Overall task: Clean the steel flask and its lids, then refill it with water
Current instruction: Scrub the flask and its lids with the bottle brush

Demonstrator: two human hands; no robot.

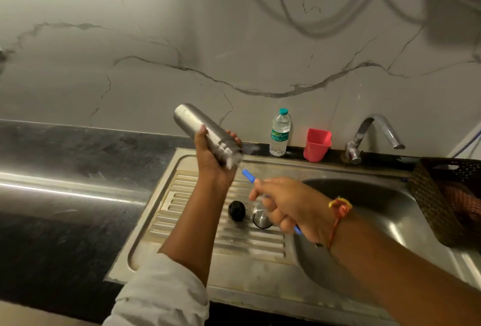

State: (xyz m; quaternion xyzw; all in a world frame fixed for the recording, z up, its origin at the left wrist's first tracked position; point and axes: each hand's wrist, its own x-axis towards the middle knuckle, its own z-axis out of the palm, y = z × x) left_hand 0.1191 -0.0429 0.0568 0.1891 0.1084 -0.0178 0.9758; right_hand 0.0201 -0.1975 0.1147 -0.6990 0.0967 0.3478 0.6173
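The left hand (214, 161) grips the cylindrical steel flask (205, 134), tilted mouth-down over the ribbed steel drainboard (197, 224). The right hand (291, 206), fingers curled, clamps the blue-handled bottle brush (248, 176), its white bristles at the flask mouth. The round black lid (236, 210) and round steel lid (261, 217) rest on the drainboard, near the hands.

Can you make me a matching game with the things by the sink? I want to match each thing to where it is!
Things:
1 steel flask
2 black lid
3 pink cup
4 blue-handled brush

Places:
A on the draining board
B in the right hand
C in the left hand
D beside the water bottle

Pairs: 1-C, 2-A, 3-D, 4-B.
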